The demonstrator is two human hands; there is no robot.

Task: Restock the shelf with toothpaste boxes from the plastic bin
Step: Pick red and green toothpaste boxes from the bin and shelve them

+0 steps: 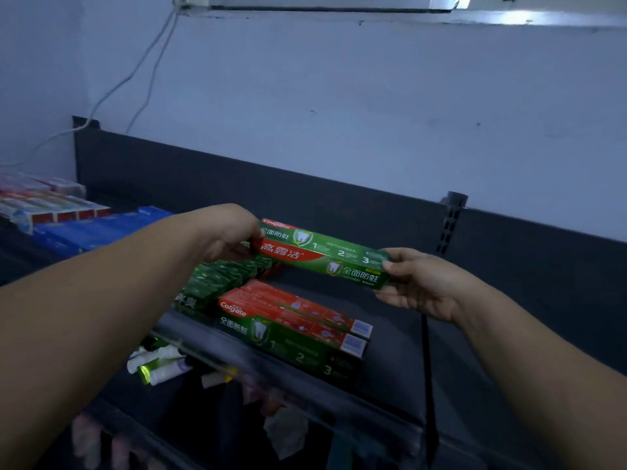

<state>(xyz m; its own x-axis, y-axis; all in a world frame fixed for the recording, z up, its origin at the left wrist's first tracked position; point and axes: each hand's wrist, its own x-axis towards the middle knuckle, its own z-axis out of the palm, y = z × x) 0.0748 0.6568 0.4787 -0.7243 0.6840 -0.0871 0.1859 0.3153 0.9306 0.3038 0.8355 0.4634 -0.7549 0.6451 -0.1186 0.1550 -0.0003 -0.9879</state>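
A green and red Colgate toothpaste box (325, 256) hangs lengthwise above the dark top shelf (393, 300). My left hand (230, 235) grips its left end and my right hand (420, 283) pinches its right end. Below it, a stack of like boxes (291, 327) lies flat at the shelf's front edge. A row of green boxes (224, 276) stands just left of that stack, partly hidden by my left arm. The plastic bin is out of sight.
Blue boxes (98, 232) and red and white boxes (51, 205) fill the shelf's far left. A dark back panel (305, 188) and an upright post (451, 222) bound the shelf. Small tubes (159, 364) lie on the lower shelf. Bare shelf surface shows right of the stack.
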